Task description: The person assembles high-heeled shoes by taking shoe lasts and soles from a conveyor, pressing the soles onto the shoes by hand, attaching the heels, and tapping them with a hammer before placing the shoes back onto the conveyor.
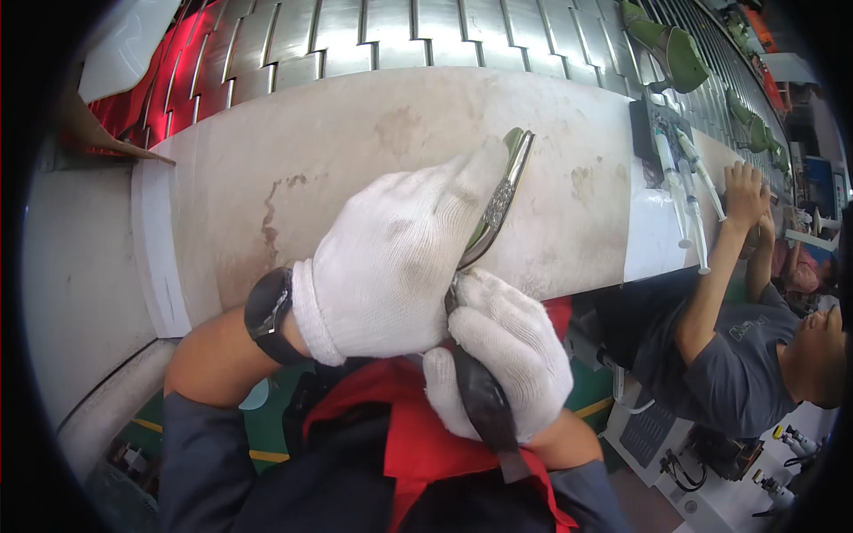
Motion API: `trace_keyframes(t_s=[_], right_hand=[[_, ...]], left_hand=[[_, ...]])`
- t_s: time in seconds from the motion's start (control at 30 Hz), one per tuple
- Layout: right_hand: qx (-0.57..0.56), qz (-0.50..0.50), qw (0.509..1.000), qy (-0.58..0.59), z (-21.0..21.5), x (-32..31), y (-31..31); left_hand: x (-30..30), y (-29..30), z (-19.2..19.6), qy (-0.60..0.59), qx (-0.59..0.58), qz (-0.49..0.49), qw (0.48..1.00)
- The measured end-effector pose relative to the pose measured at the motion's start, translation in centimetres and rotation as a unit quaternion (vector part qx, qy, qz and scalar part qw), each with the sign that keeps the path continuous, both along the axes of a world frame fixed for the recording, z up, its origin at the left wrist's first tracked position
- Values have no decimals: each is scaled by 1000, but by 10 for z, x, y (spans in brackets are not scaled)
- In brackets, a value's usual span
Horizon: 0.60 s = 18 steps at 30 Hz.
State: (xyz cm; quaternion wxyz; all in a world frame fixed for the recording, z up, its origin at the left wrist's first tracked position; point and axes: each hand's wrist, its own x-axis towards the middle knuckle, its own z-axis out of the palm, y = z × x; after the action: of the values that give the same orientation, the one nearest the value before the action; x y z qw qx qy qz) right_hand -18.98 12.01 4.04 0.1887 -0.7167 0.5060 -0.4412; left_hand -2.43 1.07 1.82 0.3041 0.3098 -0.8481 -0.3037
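My left hand, in a white knit glove, is closed around a slim green shoe with a glittery silver edge. The glove hides most of the shoe, which points up and to the right. Close below it, my right hand, gloved too, grips a tool with a black wrapped handle. The tool's thin end is up against the near end of the shoe between the two gloves; whether they touch I cannot tell.
A pale stained worktop lies under my hands. Beyond it runs a slatted metal conveyor carrying green shoes. Several syringes stand in a dark holder at the right. Beside them, a co-worker's arm reaches over.
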Motion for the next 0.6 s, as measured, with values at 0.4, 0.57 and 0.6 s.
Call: trace_keyframes(t_s=[0.4,0.57,0.6], right_hand=[[-9,47,999,-19,-14,-13,3],[38,51,998,-30,-9,-2,6],[47,59,997,-29,-7,-2,4]], left_hand=[[37,-8,-18,45,60,-35,997],[38,-6,-17,33,66,-20,997],[37,-7,-17,34,69,-20,997]])
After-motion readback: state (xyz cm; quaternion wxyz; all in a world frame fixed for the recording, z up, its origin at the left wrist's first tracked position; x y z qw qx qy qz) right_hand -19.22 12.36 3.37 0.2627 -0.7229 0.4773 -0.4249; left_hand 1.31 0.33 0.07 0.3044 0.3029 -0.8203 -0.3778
